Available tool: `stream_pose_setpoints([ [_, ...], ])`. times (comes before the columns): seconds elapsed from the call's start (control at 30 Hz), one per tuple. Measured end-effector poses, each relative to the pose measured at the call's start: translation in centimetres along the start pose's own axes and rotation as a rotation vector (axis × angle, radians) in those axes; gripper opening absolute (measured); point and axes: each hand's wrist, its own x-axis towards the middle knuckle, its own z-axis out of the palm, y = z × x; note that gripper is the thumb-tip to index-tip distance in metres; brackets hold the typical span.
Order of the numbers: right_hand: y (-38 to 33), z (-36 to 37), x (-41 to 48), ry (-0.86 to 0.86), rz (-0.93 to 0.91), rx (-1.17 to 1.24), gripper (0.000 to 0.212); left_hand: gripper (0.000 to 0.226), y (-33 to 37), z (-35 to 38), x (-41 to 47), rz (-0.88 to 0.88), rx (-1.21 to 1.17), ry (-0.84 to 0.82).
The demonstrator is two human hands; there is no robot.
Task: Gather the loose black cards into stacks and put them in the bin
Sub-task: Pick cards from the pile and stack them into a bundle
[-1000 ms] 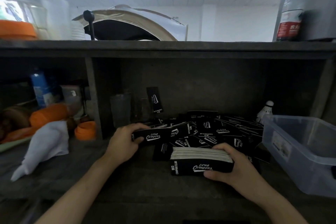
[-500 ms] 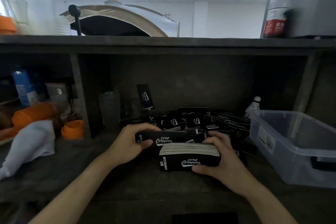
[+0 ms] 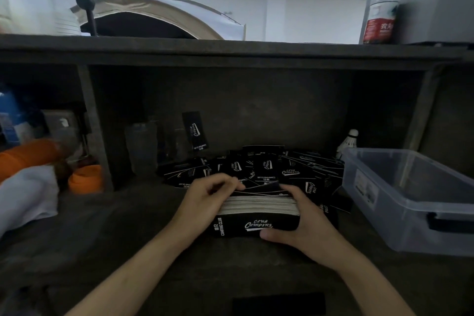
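A thick stack of black cards (image 3: pixel 256 223) with white "Camping Club" print stands on edge on the dark shelf. My right hand (image 3: pixel 302 226) grips its right end, thumb on the front face. My left hand (image 3: pixel 205 200) holds the stack's left end, and its fingers pinch a black card (image 3: pixel 259 187) against the back of the stack. Behind lies a loose pile of black cards (image 3: pixel 287 169). One card (image 3: pixel 195 131) leans upright against the back wall. The clear plastic bin (image 3: pixel 410 202) sits to the right and looks empty.
A white shuttlecock (image 3: pixel 348 141) stands behind the bin. Clear cups (image 3: pixel 141 146) stand left of the pile beside a shelf divider (image 3: pixel 93 131). Orange items (image 3: pixel 86 178) and a white cloth (image 3: pixel 25 195) fill the left compartment. A bottle (image 3: pixel 382 2) stands on the top shelf.
My left hand has brought the card it held rightward onto the back of the stack in my right hand. The view has shifted slightly right.
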Motion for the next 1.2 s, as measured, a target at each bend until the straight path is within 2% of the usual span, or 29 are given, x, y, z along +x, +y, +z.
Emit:
stream_pose_setpoints([
  [0.03,0.0,-0.1,0.0,-0.004,-0.003,0.013,0.099,0.013,-0.2,0.6,0.0,-0.019,-0.011,0.065],
  [0.1,0.1,-0.2,0.0,-0.017,-0.001,0.039,0.1,0.015,-0.5,1.0,0.3,-0.158,-0.105,0.125],
  [0.17,0.1,-0.1,0.1,-0.022,0.001,0.04,0.093,0.021,-0.5,0.8,0.8,-0.333,-0.219,0.025],
  [0.23,0.1,0.1,0.1,0.002,-0.018,0.032,0.094,0.024,-0.2,0.6,1.1,-0.41,-0.304,-0.069],
  [0.33,0.0,0.3,-0.2,0.022,-0.056,0.03,0.111,0.023,-0.1,0.7,1.3,-0.426,-0.348,-0.033],
  [0.43,0.0,0.4,-0.1,0.019,-0.05,0.004,0.091,0.024,0.0,0.9,1.3,-0.436,-0.325,-0.039],
  [0.53,0.1,0.2,0.0,0.002,-0.005,0.017,0.091,0.024,-0.1,0.9,1.2,-0.441,-0.443,-0.013],
  [0.67,0.2,-0.4,0.3,-0.027,0.086,0.103,0.132,0.027,-0.2,1.1,1.0,-0.465,-0.454,-0.066],
  [0.73,0.3,-0.6,0.5,-0.035,0.121,0.124,0.139,0.027,-0.3,1.2,0.9,-0.47,-0.497,-0.036],
  [0.97,0.5,-0.6,0.6,-0.057,0.125,0.137,0.119,0.029,-0.8,1.0,0.7,-0.448,-0.489,-0.041],
  [1.1,0.8,-0.4,0.7,-0.068,0.141,0.183,0.133,0.029,-0.1,0.6,0.9,-0.448,-0.455,-0.086],
  [1.2,1.0,-0.4,0.8,-0.072,0.146,0.197,0.136,0.029,-0.1,0.2,1.0,-0.45,-0.433,-0.132],
])
